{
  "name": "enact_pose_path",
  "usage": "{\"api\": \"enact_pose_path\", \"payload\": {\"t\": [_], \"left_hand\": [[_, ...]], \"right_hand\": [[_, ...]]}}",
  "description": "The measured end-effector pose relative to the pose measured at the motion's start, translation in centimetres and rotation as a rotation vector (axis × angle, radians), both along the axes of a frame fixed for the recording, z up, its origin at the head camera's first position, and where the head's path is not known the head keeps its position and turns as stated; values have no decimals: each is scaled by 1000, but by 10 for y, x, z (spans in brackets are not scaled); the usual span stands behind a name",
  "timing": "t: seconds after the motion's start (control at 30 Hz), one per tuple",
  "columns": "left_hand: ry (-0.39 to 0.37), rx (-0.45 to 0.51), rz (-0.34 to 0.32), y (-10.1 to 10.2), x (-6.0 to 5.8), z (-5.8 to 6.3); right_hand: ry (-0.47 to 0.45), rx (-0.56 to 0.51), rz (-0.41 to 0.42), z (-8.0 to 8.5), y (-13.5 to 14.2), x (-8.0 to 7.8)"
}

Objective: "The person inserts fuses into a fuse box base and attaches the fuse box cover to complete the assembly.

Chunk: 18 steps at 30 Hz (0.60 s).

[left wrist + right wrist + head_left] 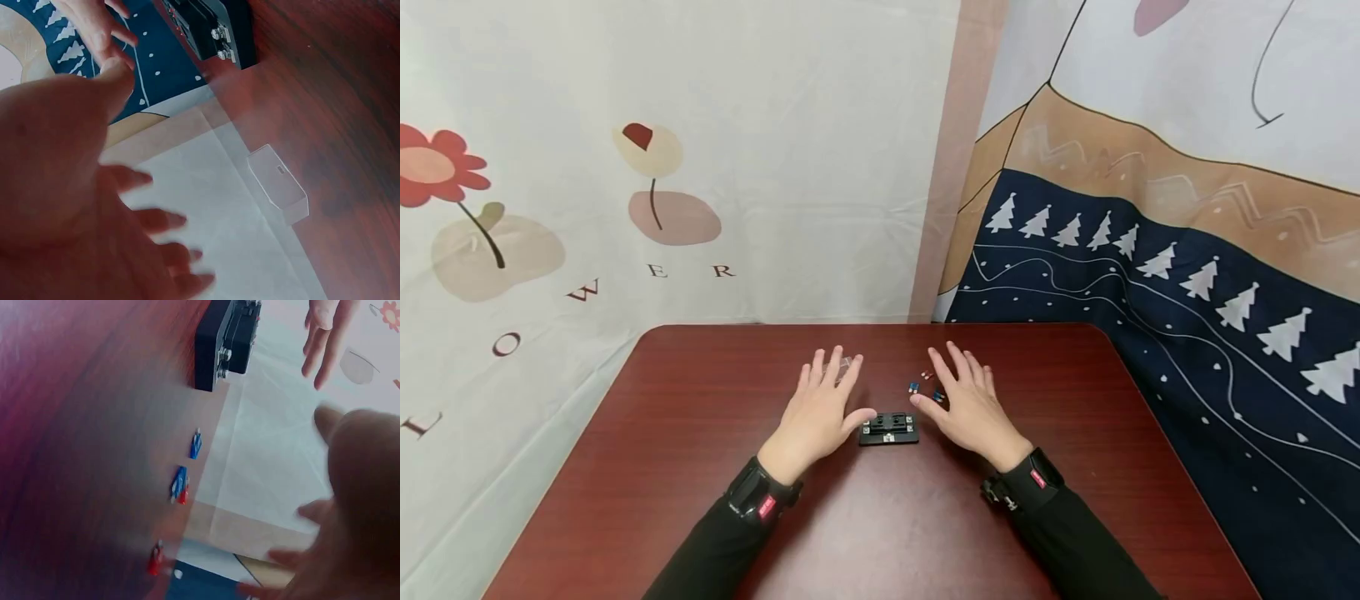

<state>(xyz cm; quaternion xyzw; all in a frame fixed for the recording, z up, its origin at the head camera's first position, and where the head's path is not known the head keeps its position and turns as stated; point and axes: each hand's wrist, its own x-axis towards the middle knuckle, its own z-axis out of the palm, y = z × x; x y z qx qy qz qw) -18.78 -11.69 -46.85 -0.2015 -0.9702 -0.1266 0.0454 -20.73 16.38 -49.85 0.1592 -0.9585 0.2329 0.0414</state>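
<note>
A black fuse block [889, 430] with silver screw terminals lies on the table between the two hands. My left hand [822, 417] is held over the table left of it, fingers spread, with nothing in its grasp. Beneath its fingers lies a clear plastic cover [278, 181], partly hidden in the head view. To the right of the block, my right hand [973, 408] also has its fingers spread and holds nothing. Near its thumb are small blade fuses: a blue one [196, 444], another blue one [179, 482], a red one [183, 497] and a second red one [155, 558].
The reddish-brown wooden table [647, 467] has rounded far corners. Behind it hangs a pale curtain [820, 167] with flower prints. A dark blue cloth [1075, 267] with white trees hangs along the right side.
</note>
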Motion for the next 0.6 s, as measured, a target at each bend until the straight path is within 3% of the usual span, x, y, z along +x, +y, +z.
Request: {"api": "enact_pose_path", "payload": {"t": [0.13, 0.27, 0.6], "left_hand": [[43, 42, -103, 4, 0, 1], [69, 58, -145, 7, 2, 0], [-20, -28, -240, 12, 1, -18]], "right_hand": [[-7, -97, 127, -1, -1, -1], [-8, -103, 212, -2, -5, -1], [-68, 76, 317, -12, -12, 3]]}}
